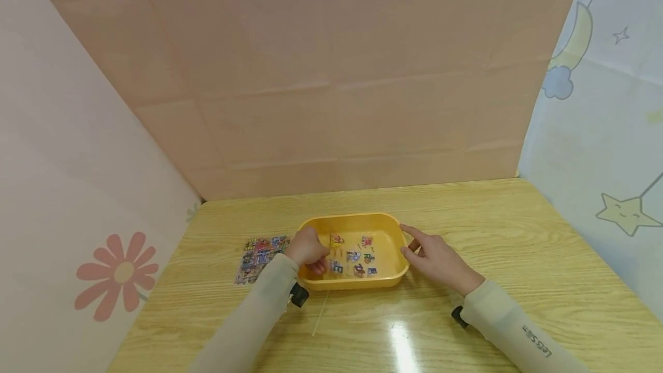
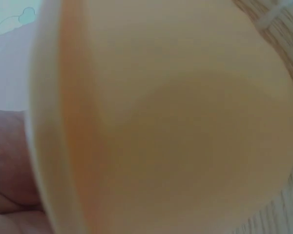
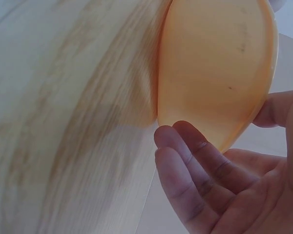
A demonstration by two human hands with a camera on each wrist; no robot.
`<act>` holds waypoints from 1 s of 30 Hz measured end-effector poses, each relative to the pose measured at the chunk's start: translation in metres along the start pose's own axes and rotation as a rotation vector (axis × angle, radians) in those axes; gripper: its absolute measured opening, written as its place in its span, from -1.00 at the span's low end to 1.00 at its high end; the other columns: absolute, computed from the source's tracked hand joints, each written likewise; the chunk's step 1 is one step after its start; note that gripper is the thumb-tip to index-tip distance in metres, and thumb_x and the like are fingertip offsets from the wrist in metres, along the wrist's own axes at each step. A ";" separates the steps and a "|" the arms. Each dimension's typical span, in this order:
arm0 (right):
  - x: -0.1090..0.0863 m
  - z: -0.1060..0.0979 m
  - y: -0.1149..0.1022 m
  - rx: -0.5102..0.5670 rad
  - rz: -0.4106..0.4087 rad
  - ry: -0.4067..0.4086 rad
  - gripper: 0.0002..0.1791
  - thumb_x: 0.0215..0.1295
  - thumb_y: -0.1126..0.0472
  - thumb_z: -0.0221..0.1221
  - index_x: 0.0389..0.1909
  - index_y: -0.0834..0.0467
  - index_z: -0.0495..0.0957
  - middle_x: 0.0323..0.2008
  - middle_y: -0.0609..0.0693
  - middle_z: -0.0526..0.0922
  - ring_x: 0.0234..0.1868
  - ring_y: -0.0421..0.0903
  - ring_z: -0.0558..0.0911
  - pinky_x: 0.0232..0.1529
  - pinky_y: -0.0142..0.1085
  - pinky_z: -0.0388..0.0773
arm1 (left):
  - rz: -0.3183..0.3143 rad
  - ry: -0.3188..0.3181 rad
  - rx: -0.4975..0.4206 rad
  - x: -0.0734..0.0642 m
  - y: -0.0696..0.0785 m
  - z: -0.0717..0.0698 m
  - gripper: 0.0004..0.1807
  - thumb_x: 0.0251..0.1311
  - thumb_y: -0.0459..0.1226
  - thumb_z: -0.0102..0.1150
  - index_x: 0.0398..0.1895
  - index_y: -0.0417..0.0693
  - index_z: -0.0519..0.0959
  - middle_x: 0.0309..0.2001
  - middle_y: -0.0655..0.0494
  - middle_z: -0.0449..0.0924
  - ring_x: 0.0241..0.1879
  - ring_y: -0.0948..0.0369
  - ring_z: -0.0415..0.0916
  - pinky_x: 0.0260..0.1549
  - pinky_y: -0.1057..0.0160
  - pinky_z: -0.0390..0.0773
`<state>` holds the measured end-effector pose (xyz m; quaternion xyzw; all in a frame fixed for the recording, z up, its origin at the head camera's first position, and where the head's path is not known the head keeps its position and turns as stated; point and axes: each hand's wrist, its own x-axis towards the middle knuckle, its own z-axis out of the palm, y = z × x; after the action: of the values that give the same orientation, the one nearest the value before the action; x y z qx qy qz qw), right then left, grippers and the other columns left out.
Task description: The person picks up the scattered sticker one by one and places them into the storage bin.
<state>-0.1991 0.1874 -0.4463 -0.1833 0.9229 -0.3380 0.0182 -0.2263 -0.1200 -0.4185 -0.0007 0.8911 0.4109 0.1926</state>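
A yellow plastic basin [image 1: 383,223] stands on the table, with several small colourful cartoon stickers [image 1: 353,256] on its floor. My left hand [image 1: 309,249] reaches over its left rim, fingers bent down inside close to the stickers. In the left wrist view the basin's outer wall [image 2: 185,122] fills most of the picture and hides the fingertips; I cannot tell whether they hold anything. At the right end my right hand [image 1: 434,258] holds the rim with thumb and forefinger. The right wrist view shows its other fingers [image 3: 178,183] loosely bent outside the basin.
Left of the basin lies a sheet of colourful stickers [image 1: 261,255], partly behind the left forearm. A thin pale strip [image 1: 321,312] lies in front of the basin on the wood-grain table [image 1: 466,206]. A pinkish-brown backdrop [image 1: 331,73] and patterned side walls surround the table.
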 end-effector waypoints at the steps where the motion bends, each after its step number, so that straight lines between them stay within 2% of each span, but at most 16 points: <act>1: 0.000 0.000 0.000 0.000 0.001 -0.001 -0.35 0.46 0.06 0.11 0.46 0.24 0.26 -0.30 -0.06 0.66 -0.45 -0.25 0.55 -0.39 -0.34 0.50 | 0.004 0.000 0.008 0.000 0.000 0.000 -0.72 0.27 -0.45 0.14 -0.59 -0.42 0.65 -0.69 -0.07 0.64 -0.81 0.23 0.52 -0.67 0.19 0.63; 7: 0.000 0.000 -0.001 -0.001 0.003 0.000 -0.35 0.46 0.06 0.11 0.47 0.24 0.26 -0.30 -0.05 0.66 -0.45 -0.24 0.55 -0.40 -0.34 0.50 | 0.012 0.013 0.037 -0.001 0.000 0.000 -0.70 0.28 -0.44 0.15 -0.60 -0.43 0.67 -0.73 -0.03 0.61 -0.82 0.22 0.52 -0.68 0.19 0.62; 12: 0.000 0.000 0.000 -0.007 0.003 0.000 -0.35 0.46 0.05 0.11 0.47 0.23 0.26 -0.30 -0.05 0.66 -0.44 -0.22 0.55 -0.40 -0.34 0.50 | 0.010 0.010 0.025 -0.002 0.001 -0.003 -0.69 0.33 -0.38 0.15 -0.55 -0.40 0.68 -0.68 -0.03 0.64 -0.79 0.22 0.54 -0.57 0.12 0.67; 17: 0.000 0.001 0.000 0.003 0.002 0.002 -0.35 0.46 0.06 0.12 0.47 0.24 0.26 -0.31 -0.05 0.66 -0.45 -0.22 0.55 -0.40 -0.34 0.50 | 0.052 0.033 -0.030 -0.008 0.004 -0.018 -0.74 0.39 -0.33 0.11 -0.31 -0.42 0.66 -0.49 -0.17 0.70 -0.68 0.16 0.61 -0.49 0.08 0.69; 20: 0.000 0.001 0.001 0.007 0.003 0.001 -0.35 0.46 0.06 0.12 0.47 0.23 0.26 -0.31 -0.05 0.66 -0.46 -0.24 0.54 -0.42 -0.35 0.50 | 0.086 0.083 -0.065 -0.014 0.006 -0.032 -0.76 0.39 -0.33 0.11 -0.20 -0.42 0.63 -0.42 -0.21 0.69 -0.54 0.01 0.66 -0.52 0.13 0.68; 24: 0.000 0.002 0.001 0.013 0.003 0.004 -0.35 0.46 0.06 0.12 0.47 0.23 0.26 -0.31 -0.05 0.66 -0.49 -0.24 0.53 -0.45 -0.35 0.49 | 0.131 0.186 -0.044 -0.022 0.001 -0.047 -0.77 0.40 -0.29 0.11 -0.15 -0.32 0.63 -0.39 -0.14 0.68 -0.39 -0.10 0.67 -0.54 0.15 0.66; 27: -0.001 0.003 0.002 0.013 0.004 0.007 -0.35 0.46 0.07 0.12 0.47 0.23 0.26 -0.32 -0.06 0.66 -0.49 -0.24 0.53 -0.45 -0.35 0.49 | 0.178 0.268 0.022 -0.028 -0.007 -0.053 -0.78 0.40 -0.27 0.10 -0.14 -0.27 0.63 -0.35 -0.08 0.68 -0.40 -0.04 0.65 -0.54 0.16 0.62; 30: 0.000 0.003 0.002 0.014 0.004 0.008 -0.35 0.46 0.07 0.12 0.47 0.22 0.26 -0.32 -0.06 0.66 -0.47 -0.24 0.54 -0.44 -0.35 0.49 | 0.199 0.338 0.114 -0.036 -0.018 -0.059 -0.80 0.39 -0.26 0.11 -0.16 -0.23 0.65 -0.33 0.00 0.67 -0.46 0.09 0.58 -0.51 0.19 0.56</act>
<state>-0.1988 0.1868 -0.4500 -0.1802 0.9209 -0.3454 0.0165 -0.2106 -0.1808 -0.3849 0.0291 0.9282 0.3709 -0.0017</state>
